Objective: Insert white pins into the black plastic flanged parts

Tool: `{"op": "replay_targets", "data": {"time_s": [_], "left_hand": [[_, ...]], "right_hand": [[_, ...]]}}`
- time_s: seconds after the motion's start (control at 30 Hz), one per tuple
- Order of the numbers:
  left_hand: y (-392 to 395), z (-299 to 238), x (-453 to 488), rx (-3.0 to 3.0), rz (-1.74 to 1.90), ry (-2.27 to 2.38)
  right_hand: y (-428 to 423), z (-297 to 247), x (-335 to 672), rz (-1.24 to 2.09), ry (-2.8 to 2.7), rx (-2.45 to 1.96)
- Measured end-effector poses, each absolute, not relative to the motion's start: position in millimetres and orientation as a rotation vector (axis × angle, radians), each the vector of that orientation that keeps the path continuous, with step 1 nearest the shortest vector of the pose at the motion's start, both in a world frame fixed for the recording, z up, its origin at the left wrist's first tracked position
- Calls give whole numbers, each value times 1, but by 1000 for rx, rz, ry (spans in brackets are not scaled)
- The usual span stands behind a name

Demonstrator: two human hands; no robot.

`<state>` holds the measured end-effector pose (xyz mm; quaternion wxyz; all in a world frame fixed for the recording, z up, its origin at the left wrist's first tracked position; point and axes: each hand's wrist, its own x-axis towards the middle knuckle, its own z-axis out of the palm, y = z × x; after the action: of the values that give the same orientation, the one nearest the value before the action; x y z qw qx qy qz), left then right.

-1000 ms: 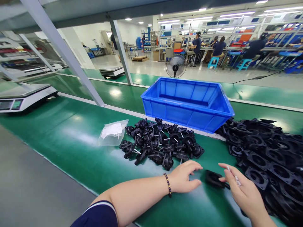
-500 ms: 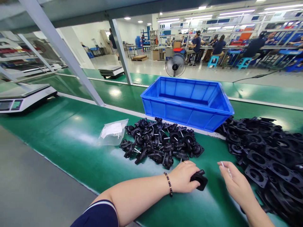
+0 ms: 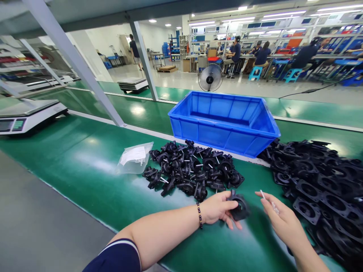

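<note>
Black part (image 3: 242, 212) newly turned, pinched in left fingers (image 3: 227, 220), lower ones splayed; right fingers (image 3: 270, 198) closed around white pins (image 3: 274, 207).

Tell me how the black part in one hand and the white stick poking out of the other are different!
The black part is wide, with an opening; the white stick is thin and straight. The black part is in the left hand; the white stick is in the right hand. Both are held.
</note>
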<state>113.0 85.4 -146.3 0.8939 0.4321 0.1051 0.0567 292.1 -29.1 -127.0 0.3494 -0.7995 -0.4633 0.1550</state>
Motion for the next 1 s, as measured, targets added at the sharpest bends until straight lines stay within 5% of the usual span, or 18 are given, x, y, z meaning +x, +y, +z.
{"op": "replay_targets", "data": {"time_s": [0.47,1.0], "left_hand": [[79,-151,117,991,415,230],[76,-147,105,1661,492,159]], "right_hand": [[-33,-123,273,754,-1686,-1857],[-34,-134,268,362,-1787,-2056]]}}
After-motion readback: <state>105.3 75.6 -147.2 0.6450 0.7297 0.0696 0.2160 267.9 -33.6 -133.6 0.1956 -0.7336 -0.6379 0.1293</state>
